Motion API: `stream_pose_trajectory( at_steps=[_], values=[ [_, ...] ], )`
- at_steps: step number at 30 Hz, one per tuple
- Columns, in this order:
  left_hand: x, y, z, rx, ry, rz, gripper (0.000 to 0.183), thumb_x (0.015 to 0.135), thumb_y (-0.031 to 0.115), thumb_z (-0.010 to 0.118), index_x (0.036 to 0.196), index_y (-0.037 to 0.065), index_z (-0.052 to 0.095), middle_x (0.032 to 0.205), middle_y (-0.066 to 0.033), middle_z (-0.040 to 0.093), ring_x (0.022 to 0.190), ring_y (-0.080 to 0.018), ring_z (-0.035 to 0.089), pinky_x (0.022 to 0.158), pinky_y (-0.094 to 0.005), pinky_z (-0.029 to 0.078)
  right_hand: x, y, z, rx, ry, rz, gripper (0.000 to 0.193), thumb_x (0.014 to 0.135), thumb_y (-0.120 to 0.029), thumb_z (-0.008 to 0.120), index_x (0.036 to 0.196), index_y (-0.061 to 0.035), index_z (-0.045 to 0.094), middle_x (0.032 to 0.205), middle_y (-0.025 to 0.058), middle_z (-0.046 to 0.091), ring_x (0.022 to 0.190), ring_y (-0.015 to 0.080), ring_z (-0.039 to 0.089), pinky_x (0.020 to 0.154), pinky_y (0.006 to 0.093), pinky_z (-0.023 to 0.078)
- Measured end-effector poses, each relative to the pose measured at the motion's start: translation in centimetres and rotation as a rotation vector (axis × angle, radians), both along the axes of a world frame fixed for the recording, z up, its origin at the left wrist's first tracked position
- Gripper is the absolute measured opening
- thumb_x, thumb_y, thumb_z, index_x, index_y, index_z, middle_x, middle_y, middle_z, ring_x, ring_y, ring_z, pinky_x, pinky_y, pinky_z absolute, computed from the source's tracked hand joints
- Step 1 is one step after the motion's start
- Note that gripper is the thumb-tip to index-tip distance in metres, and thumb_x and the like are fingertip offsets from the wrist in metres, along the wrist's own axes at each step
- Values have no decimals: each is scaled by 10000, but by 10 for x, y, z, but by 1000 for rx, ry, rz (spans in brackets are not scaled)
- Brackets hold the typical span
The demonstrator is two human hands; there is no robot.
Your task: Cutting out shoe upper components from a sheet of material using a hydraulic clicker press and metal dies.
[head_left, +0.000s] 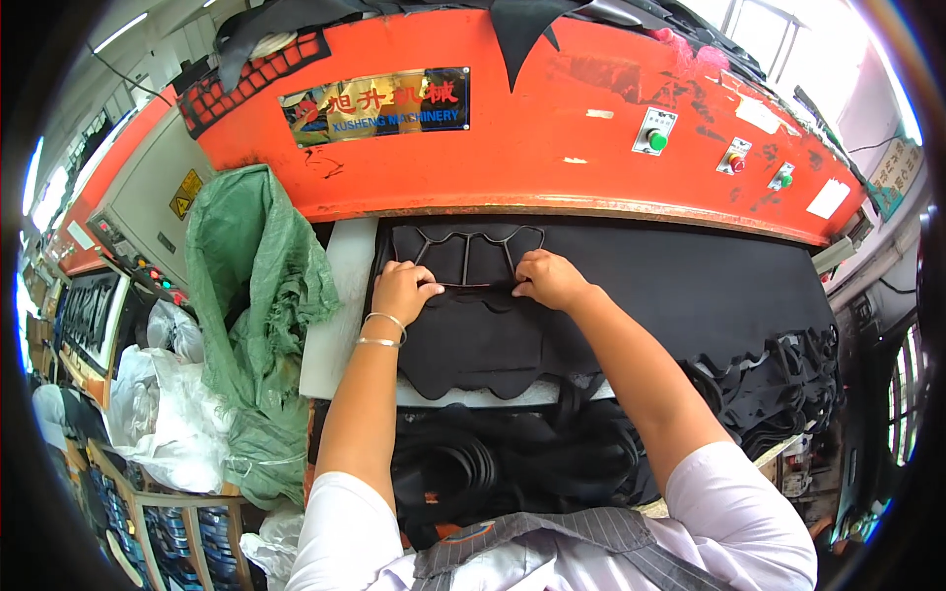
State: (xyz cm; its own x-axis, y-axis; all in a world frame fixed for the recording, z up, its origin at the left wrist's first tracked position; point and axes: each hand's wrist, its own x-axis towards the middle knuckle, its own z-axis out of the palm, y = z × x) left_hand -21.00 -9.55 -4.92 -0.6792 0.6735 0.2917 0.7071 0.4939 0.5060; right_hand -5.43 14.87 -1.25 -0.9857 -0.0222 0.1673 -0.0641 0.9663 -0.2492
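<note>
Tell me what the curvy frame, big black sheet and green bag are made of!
Curvy frame: probably metal; thin grey bars, dull sheen. Big black sheet: maybe rubber or foam; smooth, matte. Green bag: likely woven plastic; crinkly, faint sheen, frayed edge.

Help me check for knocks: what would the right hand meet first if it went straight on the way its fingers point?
The right hand would first meet the dark metal frame, whose edge its fingers already seem to touch; depth there is hard to judge.
</note>
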Motion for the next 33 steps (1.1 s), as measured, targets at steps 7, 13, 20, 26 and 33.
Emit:
stream_pose_trajectory(
  at_steps=[7,13,20,26,33],
  values=[
    [-1,11,-8,33,34,49,224,675,368,774,705,154,715,801,-2,567,931,-263,503,804,-428,371,-2,-4,-32,-66,309,-45,207,721,-178,744,716,-34,595,829,95,559,880,304,534,789,395,462],
    [-4,11,-15,183,120,12,146,661,282,782,670,156,708,732,-14,520,865,-261,478,788,-386,345,-5,-2,-39,-175,416,-2,247,668,-81,775,670,-17,536,747,121,516,766,334,512,708,405,446],
    [-6,12,-12,229,110,-6,137,677,220,788,685,119,697,715,-14,522,849,-250,478,794,-373,377,-12,-14,-16,-324,533,-189,266,843,-166,683,696,-10,525,720,130,509,733,321,500,673,415,435],
    [-1,5,-16,181,128,-20,187,682,251,792,785,118,710,831,-13,592,959,-264,501,870,-381,408,-16,7,8,-97,172,-46,203,839,-206,674,850,-4,652,904,135,626,925,331,573,810,398,476],
    [4,16,-9,8,48,35,194,679,312,784,727,146,696,796,12,550,962,-256,478,837,-417,362,-11,3,-10,15,-37,-43,229,722,-239,746,753,-34,651,867,115,625,946,308,590,831,399,483]
  ],
)
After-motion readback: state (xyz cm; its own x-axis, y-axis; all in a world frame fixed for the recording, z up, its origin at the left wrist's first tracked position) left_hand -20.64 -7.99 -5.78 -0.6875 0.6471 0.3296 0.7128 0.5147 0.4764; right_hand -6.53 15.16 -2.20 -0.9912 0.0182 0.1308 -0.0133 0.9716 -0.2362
